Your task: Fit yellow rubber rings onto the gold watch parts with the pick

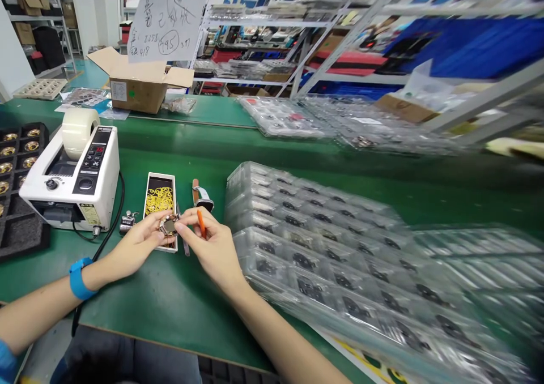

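Observation:
My left hand (138, 242) pinches a small round metal watch case (169, 225) over the green table. My right hand (210, 245) touches the same case with its fingertips and holds a thin orange stick (201, 223) between the fingers. Just behind the case lies a small white box (149, 191) filled with yellow rings (159, 200). A brown-handled tool (202, 197) rests beside the box. A blue band (79, 279) is on my left wrist.
A white tape dispenser (74, 174) with a tape roll stands at left, next to a black tray of gold parts (17, 169). Stacks of clear plastic trays (340, 248) fill the right side. A cardboard box (140, 86) and shelving stand behind.

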A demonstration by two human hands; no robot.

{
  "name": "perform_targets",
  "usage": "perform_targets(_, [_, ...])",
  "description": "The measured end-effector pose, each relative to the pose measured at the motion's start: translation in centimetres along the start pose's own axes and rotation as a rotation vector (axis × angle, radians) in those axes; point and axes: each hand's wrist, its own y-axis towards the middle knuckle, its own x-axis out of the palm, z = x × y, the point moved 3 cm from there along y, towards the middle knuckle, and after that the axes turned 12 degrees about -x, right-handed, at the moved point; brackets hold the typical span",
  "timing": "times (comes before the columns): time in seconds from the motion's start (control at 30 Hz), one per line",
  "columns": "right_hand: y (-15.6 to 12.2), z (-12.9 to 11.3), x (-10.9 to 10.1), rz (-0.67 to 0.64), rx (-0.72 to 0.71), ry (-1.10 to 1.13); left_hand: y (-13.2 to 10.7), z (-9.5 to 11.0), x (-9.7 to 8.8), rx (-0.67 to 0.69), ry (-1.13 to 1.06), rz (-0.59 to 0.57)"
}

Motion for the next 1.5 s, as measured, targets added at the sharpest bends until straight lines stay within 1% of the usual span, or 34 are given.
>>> perform_targets(0.23, [-0.4,-0.2,0.7,0.093,0.001,-0.04,-0.1,0.1,0.5,0.014,-0.003,-0.01])
perform_targets(0.53, [-0.4,-0.2,1.0,0.077,-0.059,-0.107,0.1,-0.1,0.3,0.011,-0.023,0.0])
perform_targets(0.7, [-0.7,-0.3,1.3,0.086,-0.107,-0.19,0.1,0.1,0.7,0.033,-0.016,0.055])
perform_targets(0.9, [-1.5,-0.3,2.1,0.11,-0.251,-0.281,0.3,-0.4,0.4,0.007,-0.039,0.172])
perform_targets(0.97, [-1.4,-0.2,2.1,0.123,-0.246,-0.286,0.2,-0.3,0.4,0.002,-0.039,0.191])
perform_targets(1.03, [-1.2,-0.1,2.0,0.093,-0.219,-0.254,0.1,-0.1,0.4,0.004,-0.034,0.202])
perform_targets(1.13, [-0.6,-0.1,2.0,-0.019,-0.182,-0.159,-0.1,0.1,0.5,0.018,-0.009,0.198])
perform_targets(1.2, [-0.3,-0.1,2.0,-0.072,-0.164,-0.12,-0.1,0.1,0.5,0.037,0.033,0.19])
perform_targets(1.3, [-0.2,-0.2,1.9,-0.087,-0.181,-0.12,-0.1,0.1,0.2,0.065,0.185,0.192])
perform_targets(1.43, [-0.4,-0.5,1.8,-0.069,-0.298,-0.164,-0.3,0.9,0.0,0.086,0.521,0.207])
perform_targets(1.5, [-0.5,-0.7,1.7,-0.055,-0.377,-0.199,-0.4,1.6,0.0,0.141,0.652,0.236])
